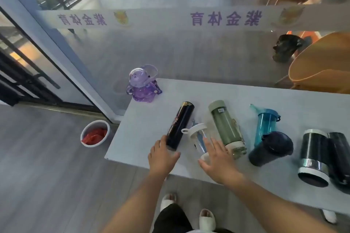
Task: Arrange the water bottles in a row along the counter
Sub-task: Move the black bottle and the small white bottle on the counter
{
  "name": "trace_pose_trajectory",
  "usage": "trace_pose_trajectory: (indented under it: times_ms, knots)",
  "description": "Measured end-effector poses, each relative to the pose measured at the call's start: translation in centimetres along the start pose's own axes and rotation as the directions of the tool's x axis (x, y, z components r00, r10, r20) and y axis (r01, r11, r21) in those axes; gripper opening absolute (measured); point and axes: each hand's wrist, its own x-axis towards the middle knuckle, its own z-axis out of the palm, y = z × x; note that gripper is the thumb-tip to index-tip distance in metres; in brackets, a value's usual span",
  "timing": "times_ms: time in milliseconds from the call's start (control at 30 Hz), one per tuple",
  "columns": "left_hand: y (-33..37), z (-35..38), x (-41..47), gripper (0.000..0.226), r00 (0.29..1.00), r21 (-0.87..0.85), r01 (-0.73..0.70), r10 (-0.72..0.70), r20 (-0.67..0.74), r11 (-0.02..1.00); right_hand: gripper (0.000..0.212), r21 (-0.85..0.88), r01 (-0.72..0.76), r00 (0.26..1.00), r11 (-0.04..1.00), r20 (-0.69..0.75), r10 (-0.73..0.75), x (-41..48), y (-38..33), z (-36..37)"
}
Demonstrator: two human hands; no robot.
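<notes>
On the pale worktop (246, 98), a purple bottle (142, 85) stands upright at the far left corner. My left hand (162, 157) lies open, fingers touching the near end of a black bottle (180, 125) on its side. Just right, my right hand (217, 161) spreads open over a clear bottle (198, 138), with green (225, 126), blue (265, 125) and dark bottles (314, 157) lying farther right.
</notes>
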Motion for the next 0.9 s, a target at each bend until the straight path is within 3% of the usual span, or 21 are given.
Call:
trace_pose_trajectory:
  times_ms: [167, 400, 600, 800, 900]
  knots:
    - [-0.3, 1.7, 2.6, 0.079, 0.995, -0.151, 0.098, -0.099, 0.004, 0.984, 0.078, 0.067, -0.093, 0.995, 0.993, 0.032, 0.091, 0.9, 0.4, 0.7]
    - [-0.4, 1.4, 4.9, 0.058, 0.992, -0.401, 0.127, -0.114, 0.056, 0.907, 0.075, 0.103, -0.193, 0.981, 0.976, 0.029, 0.191, 1.6, 0.1, 0.7]
    - [-1.1, -3.4, 4.9, 0.059, 0.997, -0.425, 0.062, -0.072, -0.007, 0.903, 0.075, 0.145, -0.19, 0.981, 0.971, -0.011, 0.194, 3.3, -1.0, 0.6]
    - [-0.2, -11.7, 5.3, 0.06, 0.97, -0.388, -0.122, 0.026, -0.243, 0.913, 0.077, 0.162, -0.182, 0.981, 0.97, -0.043, 0.191, 5.2, -2.6, 0.6]
    - [1.2, -15.4, 5.7, 0.061, 0.968, -0.377, -0.151, 0.06, -0.243, 0.914, 0.081, 0.177, -0.195, 0.979, 0.965, -0.027, 0.203, 6.1, -3.1, 0.6]
